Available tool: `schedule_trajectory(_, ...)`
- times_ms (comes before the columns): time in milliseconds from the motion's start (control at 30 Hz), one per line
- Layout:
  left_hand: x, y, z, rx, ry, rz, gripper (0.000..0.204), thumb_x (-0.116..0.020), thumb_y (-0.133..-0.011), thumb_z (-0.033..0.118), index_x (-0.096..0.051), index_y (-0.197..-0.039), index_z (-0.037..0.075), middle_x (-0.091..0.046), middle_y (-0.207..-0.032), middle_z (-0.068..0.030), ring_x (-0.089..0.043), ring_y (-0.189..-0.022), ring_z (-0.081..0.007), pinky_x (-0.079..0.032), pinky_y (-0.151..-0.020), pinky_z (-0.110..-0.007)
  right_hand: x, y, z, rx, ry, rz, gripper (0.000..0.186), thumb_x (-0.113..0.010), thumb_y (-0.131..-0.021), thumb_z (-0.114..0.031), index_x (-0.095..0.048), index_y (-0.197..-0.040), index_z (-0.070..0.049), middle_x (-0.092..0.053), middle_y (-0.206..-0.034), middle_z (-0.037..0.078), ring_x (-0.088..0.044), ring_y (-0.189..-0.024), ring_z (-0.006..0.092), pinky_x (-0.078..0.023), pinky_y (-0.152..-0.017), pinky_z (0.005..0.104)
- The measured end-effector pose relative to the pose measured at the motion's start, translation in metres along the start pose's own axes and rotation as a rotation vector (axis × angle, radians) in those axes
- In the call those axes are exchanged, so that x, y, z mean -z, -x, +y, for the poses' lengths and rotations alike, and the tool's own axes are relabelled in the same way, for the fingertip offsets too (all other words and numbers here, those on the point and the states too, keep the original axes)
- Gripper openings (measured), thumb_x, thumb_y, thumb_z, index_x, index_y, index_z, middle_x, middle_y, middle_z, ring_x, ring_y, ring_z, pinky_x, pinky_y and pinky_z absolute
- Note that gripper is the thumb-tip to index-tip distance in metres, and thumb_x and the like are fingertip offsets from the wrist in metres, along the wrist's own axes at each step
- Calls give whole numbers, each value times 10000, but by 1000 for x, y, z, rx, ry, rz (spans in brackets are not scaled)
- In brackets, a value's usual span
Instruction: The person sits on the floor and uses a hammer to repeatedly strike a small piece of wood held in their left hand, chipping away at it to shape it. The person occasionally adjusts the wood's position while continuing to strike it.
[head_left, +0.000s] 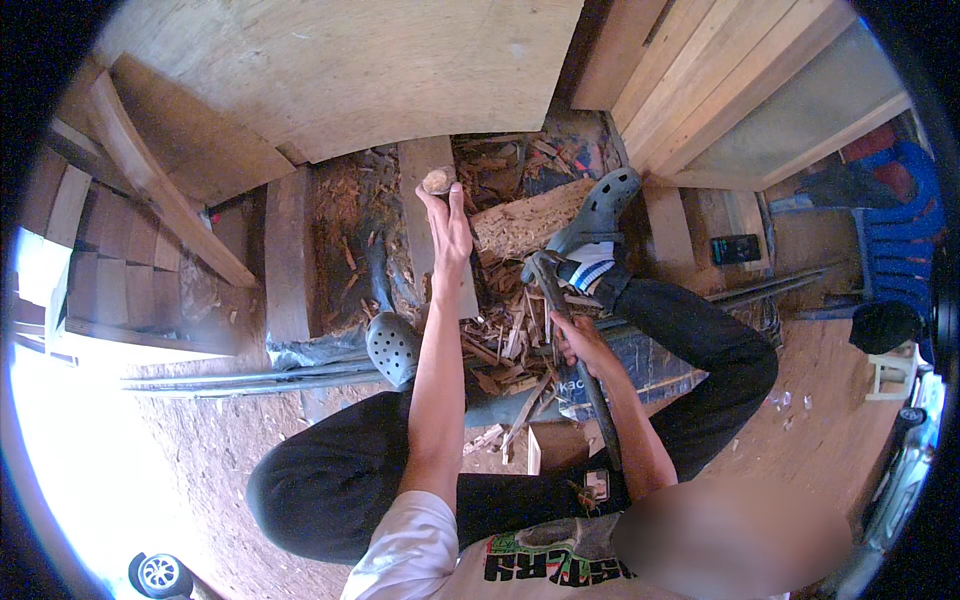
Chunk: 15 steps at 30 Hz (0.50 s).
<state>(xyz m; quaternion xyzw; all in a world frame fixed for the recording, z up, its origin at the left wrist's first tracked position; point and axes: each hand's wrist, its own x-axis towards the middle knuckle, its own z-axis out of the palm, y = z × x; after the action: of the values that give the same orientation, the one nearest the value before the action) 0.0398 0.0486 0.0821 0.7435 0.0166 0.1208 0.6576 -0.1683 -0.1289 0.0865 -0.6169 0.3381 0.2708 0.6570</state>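
The person wore a pale T-shirt [468, 582] with a short white sleeve [405, 540] and a chest print [550, 565] in black, green and red, over dark trousers [335, 470]. The grey clogs [392, 350] were pierced with round holes, and a white sock [592, 268] showed blue stripes. Left hand [450, 235] and right hand [582, 342] were bare.

Left arm [436, 370] stretches toward twelve o'clock, left hand [450, 237] gripping; right forearm [638, 420] points toward eleven, right hand [583, 342] curled.
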Motion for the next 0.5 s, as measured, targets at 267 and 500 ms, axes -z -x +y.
schedule_trajectory(267,2,8,-5,86,-8,-71,783,-430,-932,398,-55,-1361,-140,-269,-1395,-286,-261,-1307,-362,-192,-1073,-380,0,-1,0,3,28,12,417,-564,-849,-501,-423,-699,-138,-372,-512,-73,-343,-398,36,-276,-369,200)
schedule_trajectory(500,-2,8,-17,30,-69,-39,805,-424,-928,449,-74,-1356,-136,-295,-1370,-295,-284,-1287,-376,-209,-1062,-390,0,-2,-1,-9,38,-8,423,-554,-851,-512,-414,-708,-139,-367,-525,-71,-340,-416,39,-275,-383,207)
